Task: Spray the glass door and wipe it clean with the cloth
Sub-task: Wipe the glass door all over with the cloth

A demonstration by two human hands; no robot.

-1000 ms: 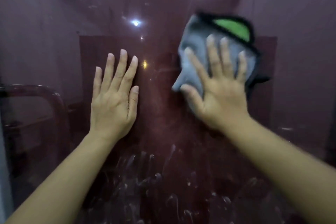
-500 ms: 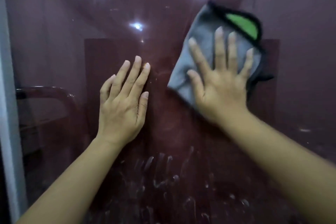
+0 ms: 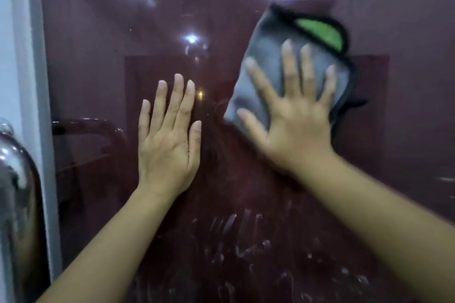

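Observation:
The dark reddish glass door (image 3: 246, 19) fills the head view and reflects ceiling lights. My right hand (image 3: 293, 115) presses a grey cloth (image 3: 261, 56) with a black edge and a green patch flat against the glass at the upper right, fingers spread straight. My left hand (image 3: 170, 140) lies flat on the glass left of it, fingers straight and together, holding nothing. White streaks of spray (image 3: 236, 236) smear the glass below both hands. No spray bottle is in view.
A pale door frame (image 3: 32, 81) runs down the left edge. A shiny metal door handle (image 3: 14, 192) sits at the lower left. Through the glass a dark rounded bar (image 3: 93, 125) shows behind my left hand.
My view has shifted left, bringing the door frame and metal handle into sight. My right hand has slid the cloth slightly to the right and up on the glass. My left hand stays flat.

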